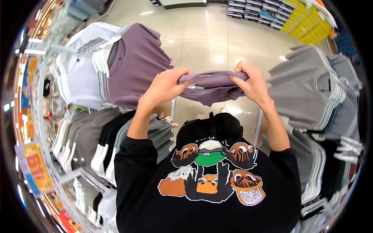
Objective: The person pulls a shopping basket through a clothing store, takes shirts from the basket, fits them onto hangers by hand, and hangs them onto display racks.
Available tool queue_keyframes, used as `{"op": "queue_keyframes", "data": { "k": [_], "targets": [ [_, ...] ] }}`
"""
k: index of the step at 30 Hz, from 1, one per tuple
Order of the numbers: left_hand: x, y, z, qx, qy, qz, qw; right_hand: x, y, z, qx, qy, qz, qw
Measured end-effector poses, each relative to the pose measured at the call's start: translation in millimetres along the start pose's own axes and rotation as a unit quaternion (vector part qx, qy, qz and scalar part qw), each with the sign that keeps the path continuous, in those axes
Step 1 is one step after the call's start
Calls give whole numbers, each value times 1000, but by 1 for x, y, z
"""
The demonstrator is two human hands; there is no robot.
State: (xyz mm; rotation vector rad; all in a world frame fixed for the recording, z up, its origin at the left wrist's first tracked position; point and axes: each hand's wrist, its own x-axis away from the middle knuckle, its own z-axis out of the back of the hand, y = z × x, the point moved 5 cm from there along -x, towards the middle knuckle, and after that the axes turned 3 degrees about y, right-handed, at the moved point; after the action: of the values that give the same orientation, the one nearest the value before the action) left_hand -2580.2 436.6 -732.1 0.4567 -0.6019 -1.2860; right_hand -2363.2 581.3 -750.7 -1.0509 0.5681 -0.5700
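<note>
A mauve T-shirt (217,93) hangs in front of me, held up by both hands over the aisle. My left hand (167,85) is closed on its left end, thumb lying on top of the cloth. At the other end my right hand (250,83) grips the fabric between thumb and fingers. The cloth is stretched and bunched between them, and a small white label (195,87) shows inside it. Just left of my left hand, a matching mauve T-shirt (134,64) hangs at the front of a rack.
White and light-blue shirts (79,73) hang on the left rack, with grey and black ones below. Grey shirts (305,87) on white hangers (336,93) line the right side. Stacked boxes (258,13) and yellow crates (307,23) stand beyond the tiled floor (202,42). A price sign (35,169) juts out at left.
</note>
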Motion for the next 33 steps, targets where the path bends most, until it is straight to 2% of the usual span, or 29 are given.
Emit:
{"op": "queue_keyframes", "data": {
  "k": [1,2,4,5,6,8,9,10,12,14,16,17,18,20,23,30,32,33],
  "targets": [
    [-1,-4,-3,-26,26,-38,999,10,1,-4,27,16,-10,999],
    [-1,-9,-9,-26,8,-53,998,23,2,-9,55,33,-23,998],
    [-5,-10,-15,-45,58,-93,993,49,0,-20,53,87,-49,994],
    [-6,-10,-23,-1,79,-132,988,62,-1,-24,49,125,-58,989],
    [-8,-8,-36,3,61,-152,986,75,-2,-28,56,147,-72,985],
    [-9,-3,-58,208,23,-132,969,105,0,-36,-49,197,-145,968],
    [-8,2,-69,244,-16,-116,963,118,-6,-37,-60,218,-175,958],
    [-6,13,-77,247,-41,-128,960,135,-5,-36,-54,239,-190,951],
    [-5,35,-94,351,-108,-88,926,167,-4,-30,-14,291,-194,937],
    [-6,50,-105,313,-140,-128,930,202,-9,-21,-10,338,-199,920],
    [1,77,-112,150,-167,-236,945,236,-20,-10,14,382,-202,901],
    [5,87,-118,87,-179,-272,941,254,-24,-7,14,399,-209,892],
    [7,95,-123,87,-186,-286,936,271,-28,-5,20,413,-211,886],
    [18,113,-137,25,-207,-378,902,304,-39,1,53,451,-200,868],
    [30,136,-164,-35,-211,-431,876,354,-51,6,83,481,-204,848],
    [73,214,-218,-69,-204,-512,831,491,-95,21,158,566,-236,774],
    [87,231,-231,-137,-235,-505,819,526,-115,25,307,541,-257,739],
    [95,244,-234,-137,-241,-513,812,547,-118,29,334,527,-282,728]
  ]
}}
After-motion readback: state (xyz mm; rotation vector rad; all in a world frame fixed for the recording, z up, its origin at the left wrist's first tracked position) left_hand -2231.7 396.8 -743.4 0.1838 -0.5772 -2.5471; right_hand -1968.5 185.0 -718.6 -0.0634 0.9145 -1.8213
